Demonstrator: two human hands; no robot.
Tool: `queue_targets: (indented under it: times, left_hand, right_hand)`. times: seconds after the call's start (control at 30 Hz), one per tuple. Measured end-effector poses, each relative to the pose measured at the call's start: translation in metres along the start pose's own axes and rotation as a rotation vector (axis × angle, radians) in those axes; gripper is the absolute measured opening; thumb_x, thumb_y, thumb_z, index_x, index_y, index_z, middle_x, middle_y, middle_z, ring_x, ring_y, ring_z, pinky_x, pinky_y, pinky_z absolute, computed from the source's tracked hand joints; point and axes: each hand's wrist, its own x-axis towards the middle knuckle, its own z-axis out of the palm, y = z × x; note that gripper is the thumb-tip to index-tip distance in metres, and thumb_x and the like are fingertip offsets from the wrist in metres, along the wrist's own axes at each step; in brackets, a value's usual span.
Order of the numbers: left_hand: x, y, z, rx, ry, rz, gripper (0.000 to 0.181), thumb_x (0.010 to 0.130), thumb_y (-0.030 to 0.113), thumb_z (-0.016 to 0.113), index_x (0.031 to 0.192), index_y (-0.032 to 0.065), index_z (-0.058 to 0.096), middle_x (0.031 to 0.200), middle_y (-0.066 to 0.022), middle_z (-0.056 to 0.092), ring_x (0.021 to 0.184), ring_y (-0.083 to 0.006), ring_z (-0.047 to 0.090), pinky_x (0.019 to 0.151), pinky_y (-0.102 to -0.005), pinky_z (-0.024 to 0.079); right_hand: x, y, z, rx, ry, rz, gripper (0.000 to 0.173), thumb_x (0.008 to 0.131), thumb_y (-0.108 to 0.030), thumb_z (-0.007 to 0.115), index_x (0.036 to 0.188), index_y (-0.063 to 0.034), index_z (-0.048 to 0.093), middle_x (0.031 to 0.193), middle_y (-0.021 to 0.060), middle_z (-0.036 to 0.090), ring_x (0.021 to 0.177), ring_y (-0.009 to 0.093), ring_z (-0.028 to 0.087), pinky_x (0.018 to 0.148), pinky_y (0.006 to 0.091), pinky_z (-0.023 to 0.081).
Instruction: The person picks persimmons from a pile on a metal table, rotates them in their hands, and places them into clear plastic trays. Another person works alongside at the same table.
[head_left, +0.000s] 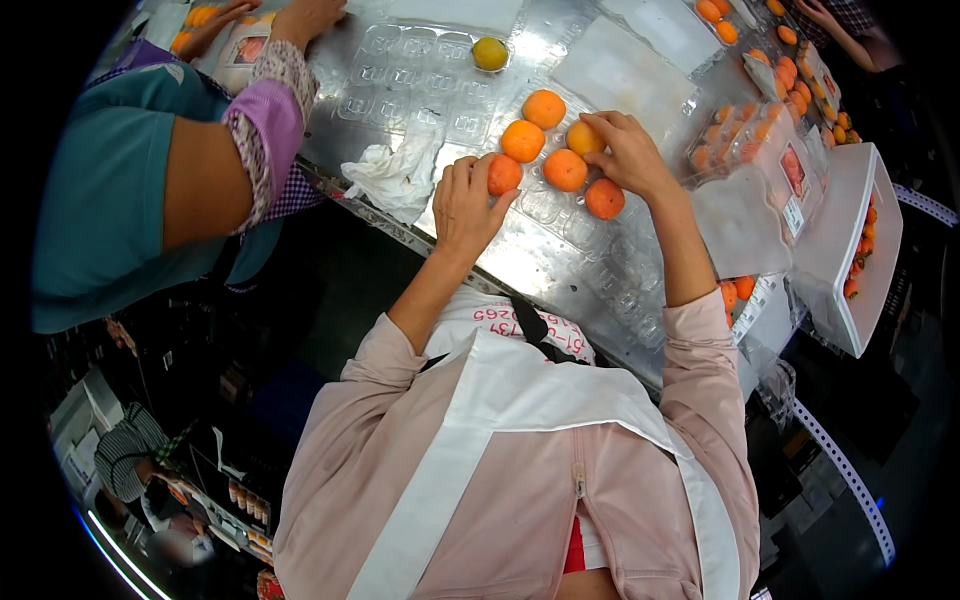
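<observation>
My left hand (466, 202) has its fingers around a round orange persimmon-like fruit (505, 174) at the near left of a small group. My right hand (628, 154) grips a yellower orange fruit (584, 139) between thumb and fingers. Between and around the hands sit other orange fruits (565, 170), several in all. Under them lies a clear plastic tray (541, 204) with moulded cups, partly hidden by the fruit. Farther left is a second clear tray (409, 75), with one greenish-yellow fruit (490, 54) at its far right corner.
A crumpled white cloth (397, 176) lies on the metal table (517, 259) by its near edge. Whitish sheets (626, 79) lie beyond the fruit. Packed clear fruit boxes (754, 139) and a white bin (836, 225) stand right. A co-worker's arm (274, 112) reaches in at left.
</observation>
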Motion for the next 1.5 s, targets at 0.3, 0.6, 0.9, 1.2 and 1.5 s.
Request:
queue_targets:
  times: [0.3, 0.6, 0.9, 1.2, 1.5]
  left_hand:
    - [0.002, 0.005, -0.002, -0.013, -0.007, -0.009, 0.061, 0.067, 0.031, 0.077, 0.118, 0.0057, 0.055, 0.104, -0.0113, 0.052, 0.093, -0.0279, 0.053, 0.078, -0.0369, 0.046]
    - [0.002, -0.002, 0.002, -0.011, -0.012, -0.002, 0.059, 0.068, 0.03, 0.077, 0.117, 0.0049, 0.055, 0.103, -0.0113, 0.051, 0.094, -0.0284, 0.053, 0.078, -0.0368, 0.046]
    - [0.002, 0.004, 0.0, 0.003, -0.052, -0.056, 0.059, 0.067, 0.03, 0.077, 0.116, 0.0052, 0.056, 0.105, -0.0124, 0.052, 0.097, -0.0295, 0.052, 0.081, -0.0385, 0.045]
    - [0.003, 0.006, 0.005, 0.03, -0.011, 0.014, 0.062, 0.068, 0.029, 0.076, 0.119, 0.0042, 0.051, 0.107, -0.0138, 0.052, 0.1, -0.0328, 0.05, 0.083, -0.0407, 0.043]
    - [0.008, -0.001, 0.01, -0.015, 0.031, 0.052, 0.048, 0.063, 0.022, 0.076, 0.104, 0.0052, 0.058, 0.095, -0.0134, 0.057, 0.088, -0.0314, 0.055, 0.076, -0.0392, 0.046]
  right_hand:
    - [0.006, -0.006, -0.005, -0.042, -0.126, 0.048, 0.053, 0.071, -0.01, 0.068, 0.122, -0.0131, 0.054, 0.124, 0.0077, 0.052, 0.111, 0.029, 0.049, 0.092, 0.0382, 0.045]
    - [-0.006, -0.003, -0.011, 0.013, 0.19, -0.046, 0.051, 0.073, -0.01, 0.068, 0.121, -0.0064, 0.052, 0.12, 0.0135, 0.052, 0.108, 0.028, 0.051, 0.089, 0.0371, 0.045]
    - [-0.131, -0.012, -0.047, 0.875, 0.478, 0.362, 0.053, 0.081, -0.008, 0.066, 0.129, -0.0027, 0.046, 0.122, 0.0107, 0.052, 0.107, 0.02, 0.054, 0.092, 0.0313, 0.045]
    - [-0.255, 0.026, -0.034, 0.6, 0.624, 0.708, 0.051, 0.08, -0.009, 0.068, 0.126, -0.0029, 0.048, 0.112, 0.0102, 0.056, 0.098, 0.018, 0.056, 0.085, 0.0298, 0.046]
    - [-0.223, 0.02, 0.0, -0.115, 0.34, 0.502, 0.049, 0.076, -0.017, 0.068, 0.121, -0.0084, 0.05, 0.114, 0.0113, 0.055, 0.107, 0.03, 0.049, 0.089, 0.039, 0.036]
